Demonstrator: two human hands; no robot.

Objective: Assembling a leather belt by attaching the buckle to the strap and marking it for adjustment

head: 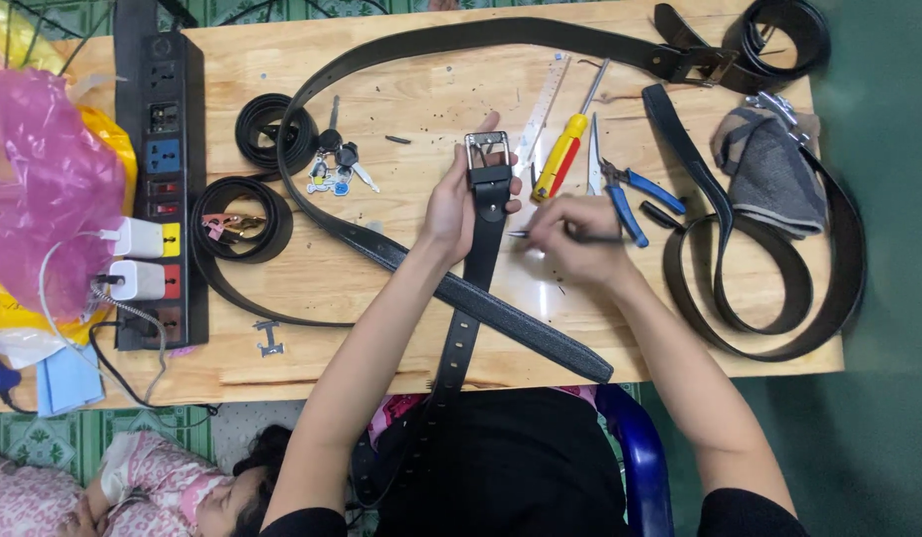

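The black belt (478, 261) lay upright along the middle of the worktop (401, 94), its silver buckle (487, 149) at the far end and its punched tail running off the near edge toward the person's lap. The left hand (451, 204) was clenched round the strap just below the buckle, thumb across the front. The right hand (577, 239) was closed on a thin dark tool (541, 235) whose tip pointed at the strap's edge. The strap looked limp and light, smooth-faced, likely to slide or twist unless held near the stiff, heavier buckle end, which seemed the soundest place to take it.

A longer black belt (381, 249) crossed beneath it. Just beyond the right hand lay a yellow-and-red screwdriver (560, 157), a clear ruler (543, 109) and blue-handled pliers (630, 199). Coiled belts (274, 129) and a bunch of keys (334, 164) sat to the left; looped belts (769, 298) and a grey cloth (769, 169) to the right. A black power strip (161, 189) with coloured sockets and two white chargers stood along the left edge, beside a pink plastic bag (43, 179) over yellow wrapping; no labels were legible.
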